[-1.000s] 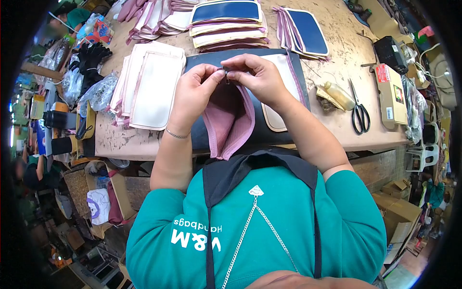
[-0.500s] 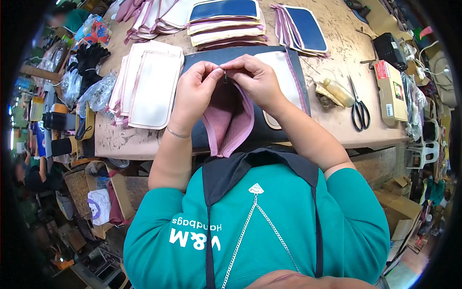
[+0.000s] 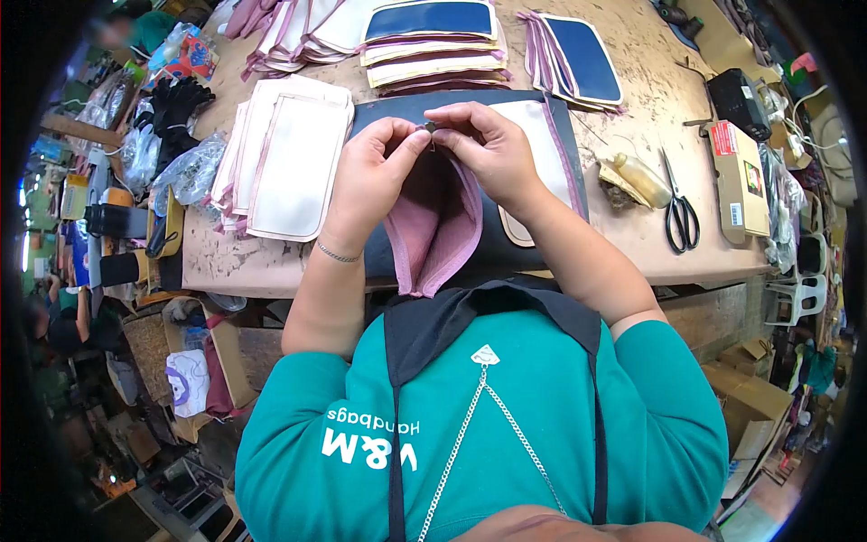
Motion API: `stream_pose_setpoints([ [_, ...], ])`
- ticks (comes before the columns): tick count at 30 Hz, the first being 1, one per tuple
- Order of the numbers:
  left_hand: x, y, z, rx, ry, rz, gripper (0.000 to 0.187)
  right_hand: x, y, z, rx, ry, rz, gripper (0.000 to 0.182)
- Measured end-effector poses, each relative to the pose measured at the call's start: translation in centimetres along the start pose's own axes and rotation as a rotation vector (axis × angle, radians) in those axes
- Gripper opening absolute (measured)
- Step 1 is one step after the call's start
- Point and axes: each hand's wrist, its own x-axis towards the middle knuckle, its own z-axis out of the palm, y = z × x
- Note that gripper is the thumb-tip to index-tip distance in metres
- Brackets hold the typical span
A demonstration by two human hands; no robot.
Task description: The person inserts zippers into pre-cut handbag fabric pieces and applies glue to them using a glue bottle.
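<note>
Both hands meet above a mauve pouch piece [image 3: 440,239], which hangs with its mouth spread and its dark inside showing. With thumb and fingers closed, my left hand [image 3: 372,176] pinches the pouch's top edge. My right hand [image 3: 492,154] pinches a small dark metal piece [image 3: 431,127], apparently a zipper slider, at that same edge. The fingers hide most of it. Beneath lies a dark mat [image 3: 366,113]. White panels [image 3: 301,167] are stacked left of the hands, and a white panel with mauve edging [image 3: 542,154] lies partly behind my right forearm.
Blue-topped panels [image 3: 429,20] are piled at the back, with more blue panels [image 3: 585,59] to their right. Black-handled scissors [image 3: 682,221], a glue-like bottle [image 3: 643,176] and a cardboard box [image 3: 741,185] are on the right. Plastic bags [image 3: 191,172] crowd the left edge.
The right index finger has lifted slightly away from the left fingertips, exposing the small dark piece. The pouch stays in place while the whole view shifts a little.
</note>
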Motion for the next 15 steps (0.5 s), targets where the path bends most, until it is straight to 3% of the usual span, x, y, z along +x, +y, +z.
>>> stream_pose_setpoints([
  [5, -0.2, 0.2, 0.0, -0.014, 0.000, 0.003, 0.010, 0.2, -1.1, -0.3, -0.349, -0.028, -0.200, 0.015],
  [8, -0.3, -0.2, 0.3, 0.072, 0.069, 0.072, 0.010, 0.3, -2.2, 0.1, -0.408, 0.000, -0.292, 0.013],
  [15, -0.3, -1.4, 1.3, 0.207, 0.201, 0.265, 0.013, 0.1, -1.0, 0.2, -0.300, 0.003, -0.209, 0.017],
])
